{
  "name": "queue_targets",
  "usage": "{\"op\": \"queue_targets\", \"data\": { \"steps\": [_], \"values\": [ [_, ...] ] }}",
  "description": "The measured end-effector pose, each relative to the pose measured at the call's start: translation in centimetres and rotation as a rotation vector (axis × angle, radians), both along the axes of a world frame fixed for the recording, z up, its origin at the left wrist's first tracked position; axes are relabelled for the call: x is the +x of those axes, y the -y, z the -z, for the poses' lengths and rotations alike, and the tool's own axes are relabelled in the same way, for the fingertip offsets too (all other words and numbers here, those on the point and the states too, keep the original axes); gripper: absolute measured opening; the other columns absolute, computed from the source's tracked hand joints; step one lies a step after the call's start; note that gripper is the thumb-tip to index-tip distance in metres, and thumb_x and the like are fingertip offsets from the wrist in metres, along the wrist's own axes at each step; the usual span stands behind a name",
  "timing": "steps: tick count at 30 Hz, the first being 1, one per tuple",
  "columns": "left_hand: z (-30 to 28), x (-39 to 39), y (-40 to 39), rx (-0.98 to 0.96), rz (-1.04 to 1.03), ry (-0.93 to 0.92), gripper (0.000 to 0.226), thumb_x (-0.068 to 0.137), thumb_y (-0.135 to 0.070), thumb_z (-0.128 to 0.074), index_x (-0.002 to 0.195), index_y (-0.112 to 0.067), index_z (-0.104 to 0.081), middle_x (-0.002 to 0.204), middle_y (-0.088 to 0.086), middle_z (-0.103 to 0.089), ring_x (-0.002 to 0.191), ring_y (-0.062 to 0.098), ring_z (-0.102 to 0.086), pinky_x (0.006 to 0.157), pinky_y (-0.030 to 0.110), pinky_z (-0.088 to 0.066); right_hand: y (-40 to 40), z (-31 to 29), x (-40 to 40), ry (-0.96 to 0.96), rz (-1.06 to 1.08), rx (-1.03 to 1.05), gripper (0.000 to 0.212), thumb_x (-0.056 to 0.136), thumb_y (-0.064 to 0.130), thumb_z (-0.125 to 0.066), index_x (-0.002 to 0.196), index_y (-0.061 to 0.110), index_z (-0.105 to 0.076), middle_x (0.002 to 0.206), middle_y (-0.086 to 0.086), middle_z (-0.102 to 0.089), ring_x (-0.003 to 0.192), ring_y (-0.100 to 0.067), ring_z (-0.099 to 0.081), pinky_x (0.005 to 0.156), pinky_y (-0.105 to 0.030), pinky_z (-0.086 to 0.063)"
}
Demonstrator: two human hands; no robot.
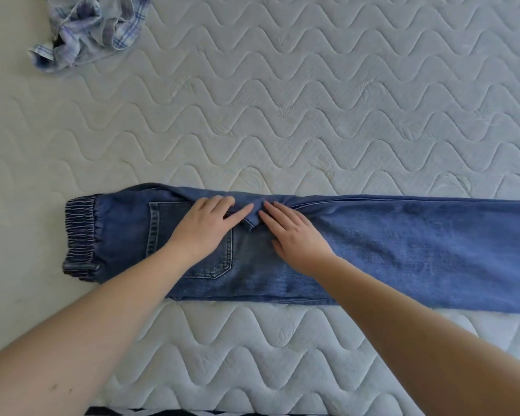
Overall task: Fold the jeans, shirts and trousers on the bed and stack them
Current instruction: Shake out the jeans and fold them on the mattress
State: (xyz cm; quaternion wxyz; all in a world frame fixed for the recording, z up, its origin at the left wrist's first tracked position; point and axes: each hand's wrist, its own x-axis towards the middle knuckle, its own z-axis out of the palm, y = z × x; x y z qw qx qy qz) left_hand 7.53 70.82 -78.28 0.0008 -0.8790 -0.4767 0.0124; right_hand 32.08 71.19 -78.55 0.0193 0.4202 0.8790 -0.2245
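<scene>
Hands (204, 226) flat on jeans (403, 250)

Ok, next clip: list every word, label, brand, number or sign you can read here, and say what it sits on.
None: no readable text shows anywhere in the head view.
Jeans: no tag, patch or brand visible, only stitching on the back pocket.
Checked shirt: crumpled, no label showing.
Mattress: quilted wave pattern only, no print.
Left hand and right hand rest flat on the denim.

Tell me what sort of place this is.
Probably a bedroom: a bare quilted mattress fills the view, with blue jeans laid flat under both hands and a crumpled plaid shirt in the far corner.
</scene>
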Motion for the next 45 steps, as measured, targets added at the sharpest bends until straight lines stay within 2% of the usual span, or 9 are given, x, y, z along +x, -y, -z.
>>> {"op": "queue_targets", "data": {
  "steps": [2, 4, 9, 14, 17, 22, 28, 37, 45],
  "values": [
    [1.1, 0.3, 1.8, -0.071, -0.049, -0.097, 0.073, 0.085, -0.006, -0.048, 0.154, -0.019, -0.027, 0.151, 0.014, -0.039, 0.135, 0.033, -0.041, 0.106, 0.046, -0.037, 1.1, 1.1, 0.6, 0.104, -0.033, -0.045, 0.065, 0.102, 0.035, -0.04, 0.158, 0.019, -0.011, 0.165, -0.002, -0.005, 0.152, -0.019, -0.004, 0.123, -0.039, -0.004],
    [2.0, 0.9, 3.2, -0.159, -0.132, -0.11, 0.065, 0.098, -0.027, -0.038, 0.157, -0.017, -0.013, 0.162, 0.01, -0.017, 0.148, 0.029, -0.021, 0.118, 0.047, -0.022, 1.7, 1.7, 1.2, 0.155, -0.012, -0.044, 0.065, 0.102, 0.044, -0.033, 0.158, 0.025, -0.006, 0.165, 0.002, 0.0, 0.152, -0.016, 0.0, 0.123, -0.039, -0.001],
    [2.6, 1.9, 3.6, -0.276, -0.226, -0.156, 0.072, 0.096, -0.059, -0.009, 0.152, -0.024, 0.018, 0.163, 0.009, 0.011, 0.151, 0.027, 0.003, 0.121, 0.05, -0.001, 1.9, 2.3, 3.5, 0.242, 0.098, 0.042, 0.066, 0.099, 0.06, -0.018, 0.157, 0.027, -0.018, 0.165, 0.004, -0.008, 0.151, -0.016, -0.01, 0.122, -0.037, 0.002],
    [2.1, 2.5, 3.2, -0.357, -0.214, -0.197, 0.069, 0.095, -0.064, -0.015, 0.15, -0.039, 0.021, 0.162, 0.011, 0.02, 0.149, 0.032, 0.013, 0.118, 0.057, 0.001, 2.1, 1.9, 7.4, 0.308, 0.271, 0.03, 0.064, 0.099, 0.063, -0.012, 0.156, 0.035, -0.016, 0.165, 0.005, -0.01, 0.151, -0.015, -0.009, 0.122, -0.043, -0.002],
    [1.6, 3.1, 2.8, -0.397, -0.235, -0.163, 0.066, 0.097, -0.061, -0.026, 0.154, -0.041, 0.002, 0.163, 0.012, 0.011, 0.15, 0.034, 0.009, 0.117, 0.061, -0.004, 2.1, 1.3, 7.9, 0.315, 0.333, 0.003, 0.061, 0.1, 0.059, -0.009, 0.156, 0.037, -0.012, 0.165, 0.004, -0.006, 0.152, -0.015, -0.004, 0.122, -0.044, 0.003],
    [0.2, 5.2, 2.2, -0.296, -0.417, 0.129, 0.044, 0.094, -0.054, -0.047, 0.122, -0.022, -0.058, 0.145, 0.008, -0.045, 0.139, 0.03, -0.035, 0.111, 0.062, -0.023, 1.0, -0.2, 5.1, -0.001, 0.475, 0.221, 0.037, 0.102, 0.032, -0.042, 0.129, 0.014, -0.06, 0.142, -0.007, -0.051, 0.134, -0.027, -0.043, 0.114, -0.045, -0.024],
    [-0.6, 7.0, 0.1, -0.232, -0.517, 0.207, 0.041, 0.09, -0.049, -0.058, 0.121, -0.022, -0.055, 0.122, -0.004, -0.059, 0.118, 0.022, -0.052, 0.107, 0.053, -0.032, -2.6, -0.2, 2.5, -0.052, 0.418, 0.229, 0.032, 0.083, 0.005, -0.07, 0.114, 0.011, -0.071, 0.113, -0.008, -0.07, 0.11, -0.035, -0.06, 0.095, -0.047, -0.04],
    [-1.9, 6.1, -0.4, -0.126, -0.539, 0.342, 0.01, 0.091, -0.016, -0.059, 0.094, -0.008, -0.064, 0.093, 0.004, -0.067, 0.092, 0.026, -0.06, 0.083, 0.038, -0.044, -4.3, -0.7, 3.2, -0.09, 0.419, 0.304, 0.008, 0.087, 0.017, -0.07, 0.086, 0.016, -0.078, 0.08, -0.003, -0.072, 0.082, -0.032, -0.062, 0.08, -0.039, -0.041],
    [-2.9, 4.9, -0.7, -0.272, -0.673, 0.548, 0.031, 0.104, -0.021, -0.042, 0.098, -0.002, -0.066, 0.097, 0.01, -0.067, 0.095, 0.027, -0.058, 0.085, 0.043, -0.045, -2.9, -1.0, 4.8, -0.165, 0.376, 0.398, 0.012, 0.093, 0.016, -0.066, 0.083, 0.011, -0.07, 0.077, -0.001, -0.068, 0.078, -0.029, -0.062, 0.078, -0.037, -0.042]
  ]
}}
